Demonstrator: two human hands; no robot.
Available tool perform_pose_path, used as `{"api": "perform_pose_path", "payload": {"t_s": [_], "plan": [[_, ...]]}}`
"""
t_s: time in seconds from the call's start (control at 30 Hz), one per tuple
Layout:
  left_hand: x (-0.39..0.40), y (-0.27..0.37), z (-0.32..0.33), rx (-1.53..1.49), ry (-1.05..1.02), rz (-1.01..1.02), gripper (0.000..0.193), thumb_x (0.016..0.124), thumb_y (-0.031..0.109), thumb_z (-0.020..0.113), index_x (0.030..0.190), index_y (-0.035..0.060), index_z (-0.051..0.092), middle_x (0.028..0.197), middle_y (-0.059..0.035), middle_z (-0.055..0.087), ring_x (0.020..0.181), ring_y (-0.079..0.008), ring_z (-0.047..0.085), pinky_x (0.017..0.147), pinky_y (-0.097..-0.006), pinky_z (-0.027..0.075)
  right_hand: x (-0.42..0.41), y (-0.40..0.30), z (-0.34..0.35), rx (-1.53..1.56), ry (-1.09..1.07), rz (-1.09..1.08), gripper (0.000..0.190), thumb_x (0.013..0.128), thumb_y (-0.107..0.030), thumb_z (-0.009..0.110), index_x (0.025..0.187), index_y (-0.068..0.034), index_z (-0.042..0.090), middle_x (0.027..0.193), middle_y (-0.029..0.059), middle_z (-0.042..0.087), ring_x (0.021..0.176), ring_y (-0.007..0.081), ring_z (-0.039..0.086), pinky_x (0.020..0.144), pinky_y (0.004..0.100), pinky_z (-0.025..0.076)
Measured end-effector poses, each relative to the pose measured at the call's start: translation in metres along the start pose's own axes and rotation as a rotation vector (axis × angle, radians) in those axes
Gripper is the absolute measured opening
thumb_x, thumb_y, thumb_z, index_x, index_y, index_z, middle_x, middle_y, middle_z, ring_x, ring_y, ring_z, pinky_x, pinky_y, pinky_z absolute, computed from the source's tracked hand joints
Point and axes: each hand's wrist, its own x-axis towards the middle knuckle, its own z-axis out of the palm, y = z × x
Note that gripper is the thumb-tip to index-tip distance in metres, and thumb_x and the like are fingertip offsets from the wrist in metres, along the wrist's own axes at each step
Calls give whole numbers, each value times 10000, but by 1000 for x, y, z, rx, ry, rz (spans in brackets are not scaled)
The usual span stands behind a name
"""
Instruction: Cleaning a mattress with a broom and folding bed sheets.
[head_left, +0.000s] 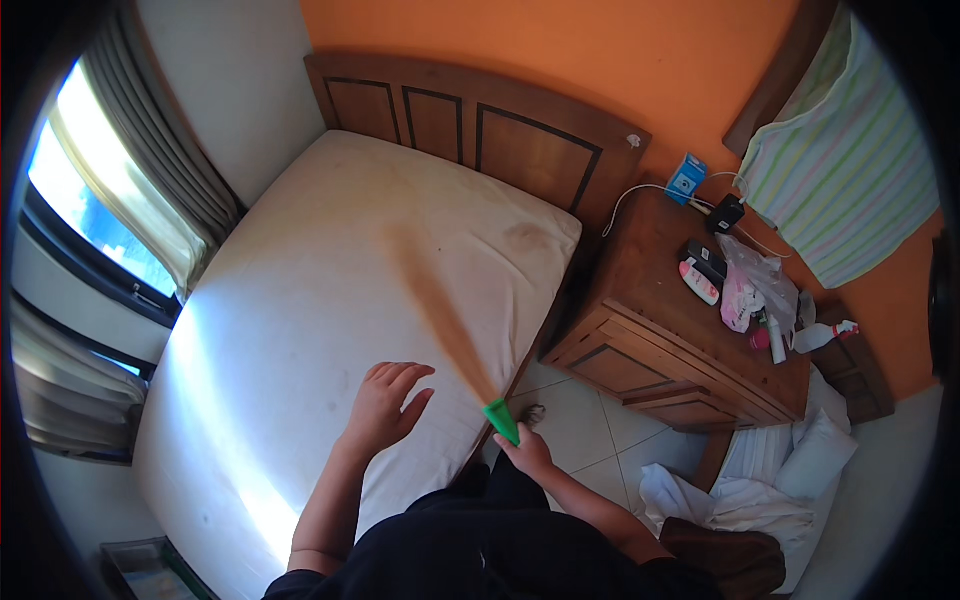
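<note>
My right hand (529, 451) is closed around the green handle of a stick bed broom (442, 322). The broom's tan bristles are blurred and stretch up and left over the mattress (300, 315); whether their tips touch it I cannot tell. My left hand (390, 405) is held over the mattress, fingers spread and slightly bent, with nothing in it. A pale fitted sheet covers the mattress, with a brownish stain near its far right corner and loose creases along the right side.
A wooden headboard (480, 127) stands behind the mattress. To the right, a wooden cabinet (675, 322) carries a blue box (685, 178), a lotion bottle (699, 283), a plastic bag (761, 274) and a spray bottle (817, 337). White bedding (757, 510) lies lower right. Curtains (150, 127) hang left.
</note>
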Motion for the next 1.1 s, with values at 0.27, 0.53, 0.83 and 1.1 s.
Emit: {"api": "perform_pose_path", "payload": {"t_s": [0.27, 0.53, 0.83, 1.1], "plan": [[6, 4, -13, 40, 56, 36, 199, 753, 123, 576, 940, 58, 549, 909, -99, 584, 878, -271, 536, 807, -375, 390, 75, 107, -45, 313, -23, 349, 446, 683, -480, 634, 815, -61, 556, 622, 86, 563, 510, 186, 554, 477, 316, 442], [-21, -10, -18, 74, 76, -96, 189, 750, 114, 571, 928, 54, 550, 913, -100, 588, 875, -271, 539, 817, -379, 388, 92, -3, 22, 812, 264, 422, 443, 763, -482, 557, 772, -53, 449, 492, 37, 460, 357, 155, 477, 335, 297, 386], [-14, -22, -18, 74, 93, -95, 195, 753, 119, 570, 936, 55, 550, 914, -98, 588, 875, -269, 540, 818, -380, 389, 38, 16, 10, -128, 118, 65, 508, 736, -530, 525, 903, -53, 483, 739, 184, 584, 745, 355, 575, 627, 440, 448], [6, -12, -17, 34, 59, -46, 189, 757, 121, 569, 935, 60, 551, 921, -97, 586, 880, -268, 538, 820, -377, 384, 141, 66, -43, 732, 263, 541, 429, 745, -472, 577, 782, -56, 480, 632, 72, 540, 516, 209, 558, 440, 357, 440]]}}
